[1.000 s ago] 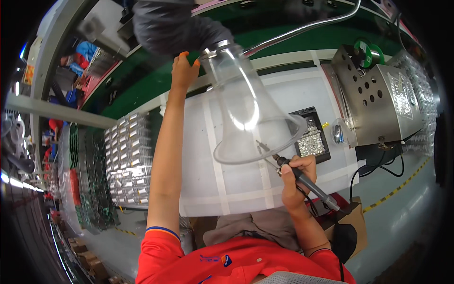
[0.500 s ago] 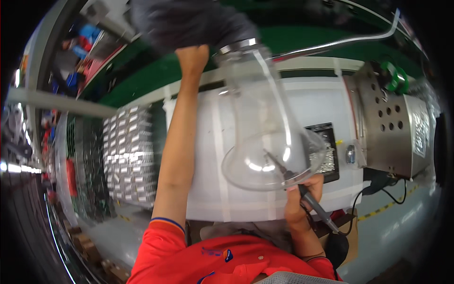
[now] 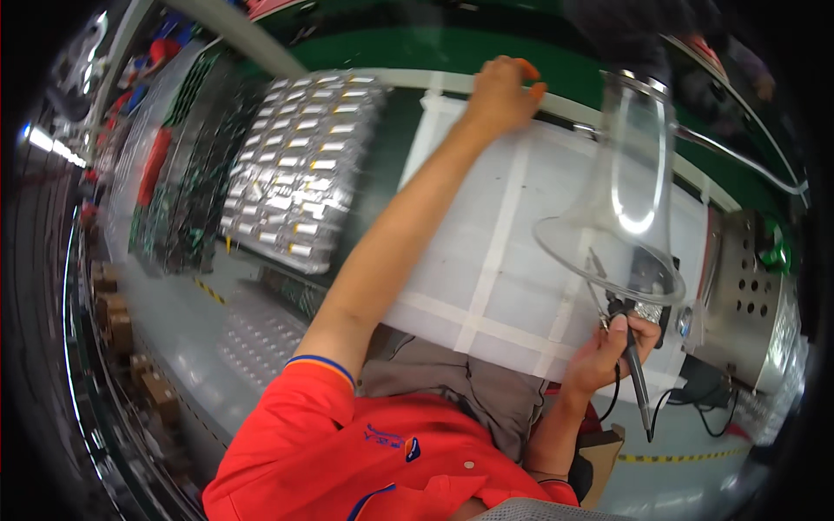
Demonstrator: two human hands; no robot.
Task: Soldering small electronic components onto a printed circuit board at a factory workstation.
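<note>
Over the white bench (image 3: 486, 260), right hand (image 3: 608, 352) — grip clamped — holds soldering iron (image 3: 632, 360), tip up, handle toward the body.

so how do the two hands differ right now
The left hand is stretched far out to the table's back edge, fingers spread and holding nothing; the right hand stays close to the body, closed around a dark pen-like tool under the clear funnel hood. Both are bare.

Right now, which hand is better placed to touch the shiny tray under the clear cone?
Right hand: it holds the black pen-shaped tool beside the shiny tray under the clear plastic cone. The left hand reaches far away.
</note>
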